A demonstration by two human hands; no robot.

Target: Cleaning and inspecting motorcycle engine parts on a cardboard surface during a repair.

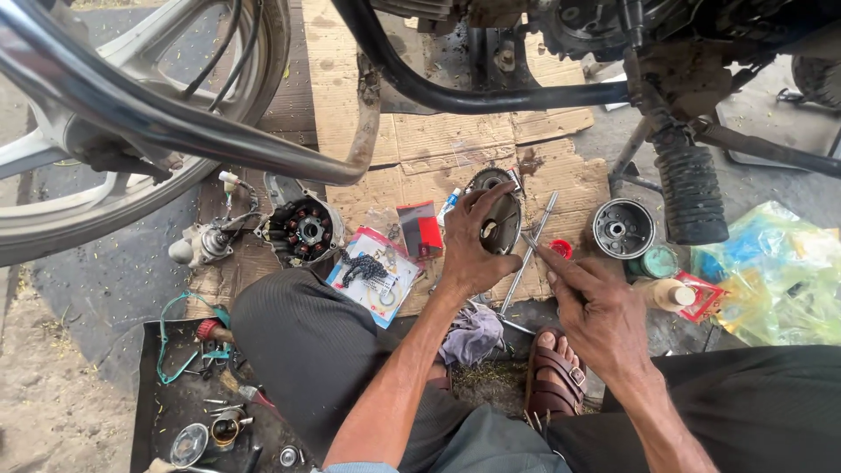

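My left hand (471, 250) rests fingers spread on a round, dark metal engine cover (498, 213) that lies on flattened cardboard (438, 140). My right hand (596, 302) comes in from the right, its index finger pointing toward the cover's right edge, next to a thin metal rod tool (526, 258). Neither hand closes around anything. A small red cap (561, 249) lies just beyond my right fingertips.
A motorcycle wheel (131, 131), exhaust pipe (201, 131) and footpeg (690, 193) hang overhead. A stator coil housing (307, 229), a chain on a packet (372, 273), a red box (420, 229), a metal drum part (621, 229), bottles, yellow bags (780, 271) and a black parts tray (193, 412) surround me.
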